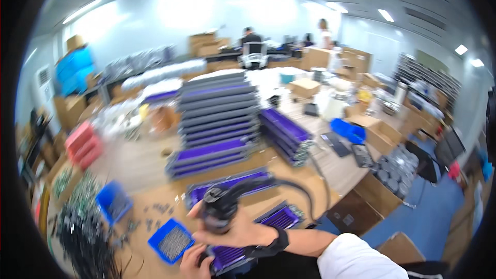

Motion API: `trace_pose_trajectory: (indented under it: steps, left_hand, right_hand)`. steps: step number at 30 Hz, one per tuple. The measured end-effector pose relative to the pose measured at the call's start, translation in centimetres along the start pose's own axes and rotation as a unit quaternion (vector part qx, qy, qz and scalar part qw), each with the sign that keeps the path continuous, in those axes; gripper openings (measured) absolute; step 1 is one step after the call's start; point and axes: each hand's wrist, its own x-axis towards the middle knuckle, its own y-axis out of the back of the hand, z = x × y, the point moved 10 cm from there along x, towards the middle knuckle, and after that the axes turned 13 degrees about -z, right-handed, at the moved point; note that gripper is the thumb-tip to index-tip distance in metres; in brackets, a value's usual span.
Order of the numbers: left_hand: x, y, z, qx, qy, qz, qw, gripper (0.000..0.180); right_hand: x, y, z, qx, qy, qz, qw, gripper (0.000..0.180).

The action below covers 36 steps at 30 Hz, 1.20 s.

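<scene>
My right hand (243,232) is wrapped round an upright black electric screwdriver (218,211), whose thick black cable arcs off to the right. Below it lies a purple, slotted panel in a dark frame (281,218), partly covered by my right forearm and wrist strap. At that panel's near left end is my left hand (195,262), its fingers bent and closed together by the lower end of the screwdriver. What those fingers pinch is hidden. Just left of the hands sits a blue bin (170,242) of small metal screws. Another purple framed panel (227,183) lies behind the screwdriver.
Beyond are a tall stack of grey-and-purple framed panels (217,108) and another purple stack (284,129). At left are a blue bin (113,201), black cables (82,243) and pink bundles (82,144). Cardboard boxes (367,201) stand right. Several people are at the back.
</scene>
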Motion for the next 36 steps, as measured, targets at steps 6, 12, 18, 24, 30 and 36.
trace_pose_trajectory:
  steps: [6,12,18,24,30,36]
  left_hand:
    - [0.2,-0.8,3.7,0.080,-0.010,-0.020,0.997,0.027]
    - [-0.1,-0.9,2.5,0.038,-0.012,-0.023,0.999,0.028]
    - [-0.5,-0.5,1.9,0.059,-0.017,-0.017,0.998,0.029]
    - [-0.3,-0.8,3.0,0.068,-0.037,-0.014,0.997,0.028]
    - [-0.2,-0.7,2.4,0.037,-0.026,-0.013,0.999,0.030]
    - [-0.4,-0.7,1.6,0.028,-0.016,-0.014,0.999,0.033]
  right_hand:
    - [-2.5,1.1,-0.5,-0.036,0.050,0.053,0.997,0.037]
    - [-3.4,0.6,-0.7,-0.091,0.036,0.011,0.995,0.039]
    - [-4.5,0.3,0.7,-0.099,0.079,0.041,0.991,0.040]
    - [-5.0,0.5,1.3,-0.061,0.087,0.023,0.994,0.044]
    - [-5.3,0.8,0.2,-0.067,0.080,0.011,0.994,0.041]
    - [-5.2,0.9,-1.8,-0.074,0.148,0.036,0.986,0.041]
